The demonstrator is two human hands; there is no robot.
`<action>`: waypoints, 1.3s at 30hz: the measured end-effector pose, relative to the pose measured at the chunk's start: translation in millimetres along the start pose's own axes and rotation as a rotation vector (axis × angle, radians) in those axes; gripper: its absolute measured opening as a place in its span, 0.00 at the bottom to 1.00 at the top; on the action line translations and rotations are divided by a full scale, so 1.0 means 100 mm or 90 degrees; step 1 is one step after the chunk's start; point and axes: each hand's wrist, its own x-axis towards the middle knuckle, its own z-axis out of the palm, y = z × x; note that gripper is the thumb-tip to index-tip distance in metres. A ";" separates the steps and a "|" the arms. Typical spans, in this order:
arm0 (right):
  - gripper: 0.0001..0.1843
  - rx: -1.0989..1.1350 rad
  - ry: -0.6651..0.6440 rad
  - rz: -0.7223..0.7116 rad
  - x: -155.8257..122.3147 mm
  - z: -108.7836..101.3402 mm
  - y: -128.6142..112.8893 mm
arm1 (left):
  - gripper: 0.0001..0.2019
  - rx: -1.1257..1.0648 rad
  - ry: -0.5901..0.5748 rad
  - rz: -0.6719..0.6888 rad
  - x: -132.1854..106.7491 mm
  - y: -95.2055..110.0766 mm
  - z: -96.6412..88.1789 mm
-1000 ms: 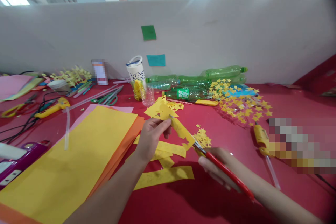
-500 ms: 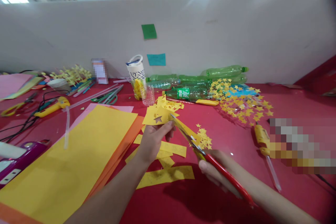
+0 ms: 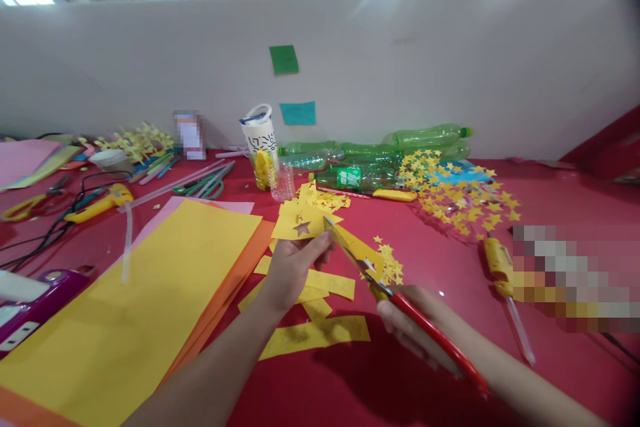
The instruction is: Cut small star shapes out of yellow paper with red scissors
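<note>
My left hand [image 3: 295, 267] pinches a piece of yellow paper [image 3: 285, 223] that has a star-shaped hole in it. Red-handled scissors [image 3: 425, 323] are gripped in my right hand [image 3: 407, 327], with the blades pointing up and left into that paper. Part of the sheet lies along the blades, on their right side. Just behind the blades is a small pile of cut yellow stars [image 3: 390, 263]. Beneath my hands lie several yellow paper strips [image 3: 325, 333]. My right fingers are partly hidden by the scissor handles.
A stack of yellow sheets [image 3: 150, 307] over orange ones fills the left. Glue guns [image 3: 103, 205], green-handled scissors [image 3: 207, 183], a white cup [image 3: 259, 133] and green bottles [image 3: 370, 177] stand or lie farther back. More yellow stars [image 3: 460, 197] spread at right, near another glue gun [image 3: 500, 267].
Very little differs. The paper and the scissors have shifted slightly, and both hands keep their hold.
</note>
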 end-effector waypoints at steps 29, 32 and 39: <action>0.25 0.025 0.034 0.031 -0.02 -0.01 -0.07 | 0.10 -0.006 0.010 -0.005 0.03 0.01 -0.02; 0.26 0.044 0.037 0.024 -0.01 -0.01 -0.06 | 0.11 0.009 0.051 0.009 0.04 0.03 -0.03; 0.27 0.044 0.021 0.013 0.01 0.00 -0.01 | 0.07 -0.013 0.092 -0.003 0.08 0.08 -0.05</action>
